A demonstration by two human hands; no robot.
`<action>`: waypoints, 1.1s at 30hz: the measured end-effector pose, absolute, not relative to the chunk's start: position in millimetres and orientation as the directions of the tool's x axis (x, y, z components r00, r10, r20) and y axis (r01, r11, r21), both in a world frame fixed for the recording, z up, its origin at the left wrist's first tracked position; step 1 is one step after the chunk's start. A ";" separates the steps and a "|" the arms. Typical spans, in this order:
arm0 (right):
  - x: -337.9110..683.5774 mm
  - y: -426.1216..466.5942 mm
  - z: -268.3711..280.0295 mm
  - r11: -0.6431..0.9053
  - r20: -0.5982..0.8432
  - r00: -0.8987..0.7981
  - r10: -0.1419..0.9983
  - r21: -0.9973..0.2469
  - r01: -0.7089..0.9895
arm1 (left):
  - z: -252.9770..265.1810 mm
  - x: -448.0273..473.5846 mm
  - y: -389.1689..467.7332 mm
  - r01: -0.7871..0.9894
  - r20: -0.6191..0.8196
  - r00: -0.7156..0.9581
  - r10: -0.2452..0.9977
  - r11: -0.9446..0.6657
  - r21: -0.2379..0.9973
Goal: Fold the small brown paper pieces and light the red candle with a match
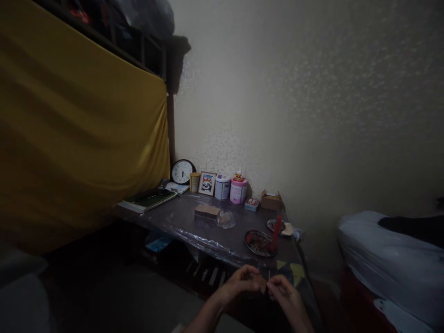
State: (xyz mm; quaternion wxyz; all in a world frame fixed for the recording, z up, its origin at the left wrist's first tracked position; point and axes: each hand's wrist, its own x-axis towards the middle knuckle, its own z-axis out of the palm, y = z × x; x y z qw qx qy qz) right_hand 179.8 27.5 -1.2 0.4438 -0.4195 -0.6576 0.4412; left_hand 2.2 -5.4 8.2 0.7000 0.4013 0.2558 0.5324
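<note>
Both hands are held together in front of the table's near edge, low in the view. My left hand (240,284) is closed on a small flat brown piece (261,281), whose kind I cannot make out in the dim light. The fingers of my right hand (282,292) pinch a thin pale stick (269,274) that points upward beside the brown piece. Just beyond the hands, a round dark plate (250,248) holds small brown and reddish bits. A red candle-like stick (276,233) stands upright at that plate's right side.
On the plastic-covered table (183,226) are a row of brown pieces (207,211), a clear plastic bag (226,219) and a smaller plate (270,224) with pale sticks. Behind stand a clock (182,171), a panda picture (207,183), tins (238,191) and a cardboard box (271,200).
</note>
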 end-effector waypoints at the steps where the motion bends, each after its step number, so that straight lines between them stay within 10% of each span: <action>1: 179.7 27.0 -0.7 0.258 0.215 -0.249 0.944 -0.954 0.156 | 7.3 2.3 -4.7 -0.540 0.073 0.302 0.950 0.107 0.834; 33: 181.7 25.7 5.9 0.162 0.136 -0.183 0.974 -0.977 0.137 | 7.5 1.7 -5.5 -0.371 0.000 0.315 0.949 0.123 0.920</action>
